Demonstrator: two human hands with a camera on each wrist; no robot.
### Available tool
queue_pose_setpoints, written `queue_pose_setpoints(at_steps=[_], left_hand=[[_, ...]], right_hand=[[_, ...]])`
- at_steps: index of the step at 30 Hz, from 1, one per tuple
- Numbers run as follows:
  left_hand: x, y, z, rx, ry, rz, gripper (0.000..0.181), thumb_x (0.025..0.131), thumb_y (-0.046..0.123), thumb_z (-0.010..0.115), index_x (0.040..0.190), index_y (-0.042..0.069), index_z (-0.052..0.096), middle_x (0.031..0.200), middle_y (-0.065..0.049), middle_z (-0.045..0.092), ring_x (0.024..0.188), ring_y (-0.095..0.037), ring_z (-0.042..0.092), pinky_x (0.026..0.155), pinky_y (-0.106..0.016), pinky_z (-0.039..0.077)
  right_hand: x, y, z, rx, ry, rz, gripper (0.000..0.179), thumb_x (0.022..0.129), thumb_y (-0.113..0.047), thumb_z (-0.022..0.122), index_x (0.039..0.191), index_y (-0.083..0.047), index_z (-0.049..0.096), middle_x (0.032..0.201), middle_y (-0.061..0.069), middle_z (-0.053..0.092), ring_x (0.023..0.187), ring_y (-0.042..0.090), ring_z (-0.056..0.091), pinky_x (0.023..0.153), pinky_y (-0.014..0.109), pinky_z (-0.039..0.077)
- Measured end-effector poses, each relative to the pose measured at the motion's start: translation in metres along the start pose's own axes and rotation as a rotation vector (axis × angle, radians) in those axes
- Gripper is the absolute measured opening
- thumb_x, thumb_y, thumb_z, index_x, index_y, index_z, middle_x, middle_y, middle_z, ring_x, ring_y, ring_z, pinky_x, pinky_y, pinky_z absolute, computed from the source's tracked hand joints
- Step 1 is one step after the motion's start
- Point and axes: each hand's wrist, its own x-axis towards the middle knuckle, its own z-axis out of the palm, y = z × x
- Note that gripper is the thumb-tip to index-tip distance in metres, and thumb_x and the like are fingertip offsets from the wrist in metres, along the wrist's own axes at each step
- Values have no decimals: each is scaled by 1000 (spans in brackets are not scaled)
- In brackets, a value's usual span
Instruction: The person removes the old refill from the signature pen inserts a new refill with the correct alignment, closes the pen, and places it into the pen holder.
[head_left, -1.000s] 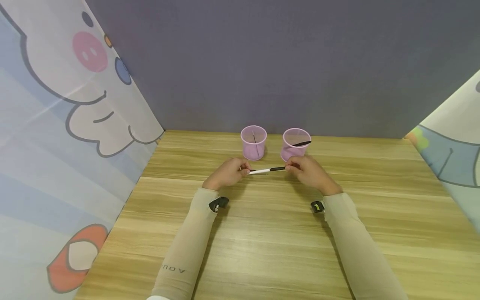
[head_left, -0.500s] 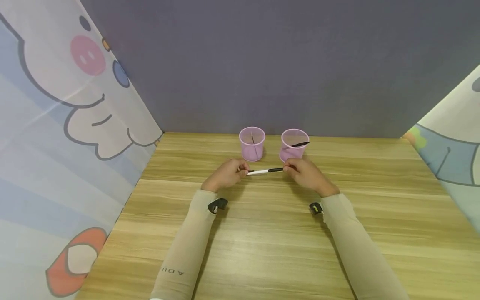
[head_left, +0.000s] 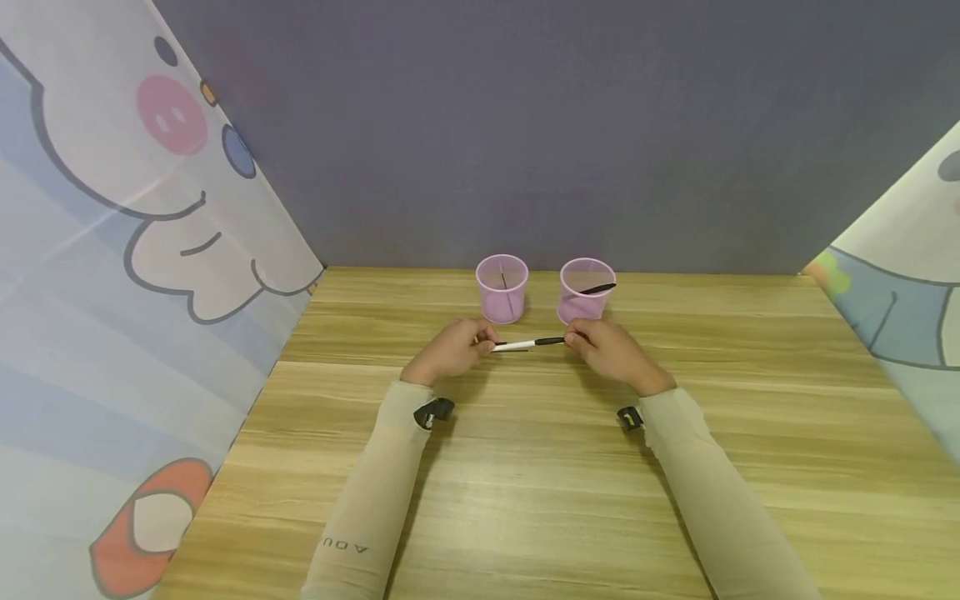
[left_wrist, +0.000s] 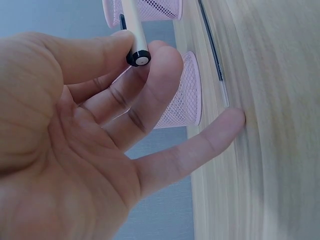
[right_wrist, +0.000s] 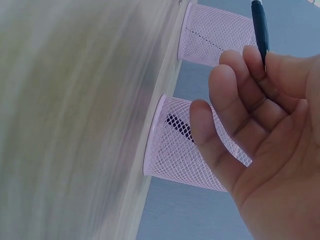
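Note:
A pen with a white barrel [head_left: 515, 346] and a black front section [right_wrist: 260, 25] spans the space between both hands, held just above the table. My left hand [head_left: 453, 348] pinches its white rear end, by the black end ring [left_wrist: 139, 58], between thumb and fingers. At the other end, my right hand [head_left: 611, 354] pinches the pointed black tip between thumb and forefinger. A thin pen refill [left_wrist: 212, 47] lies on the tabletop under the pen, its clear end close to the left little finger, which reaches down to the wood.
Two pink mesh cups stand behind the hands. The left cup [head_left: 502, 308] holds a thin refill; the right cup [head_left: 573, 307] holds a black pen-like piece [head_left: 597, 289] leaning on its rim. A grey panel [head_left: 562, 133] rises behind the wooden table [head_left: 525, 500].

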Motion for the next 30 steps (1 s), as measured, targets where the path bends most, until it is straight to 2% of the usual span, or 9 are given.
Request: queue_pose_setpoints(at_steps=[13,30], left_hand=[[1,0,0,9,5,19,12,103,9,58,109,4,68,94,-9,69,75,-13,63,66,-24,52],[0,0,0,-4,10,16,13,104,9,57,110,5,67,95,-9,68,75,-14,64,67,-25,54]], right_hand=[[0,0,0,-10,-2,20,24,106,-17,55,82,-15,60,69,-3,52,64,14,48,64,33,41],[0,1,0,-1,-4,31,31,108,-18,51,78,-15,58,67,-3,53,62,14,49,64,33,42]])
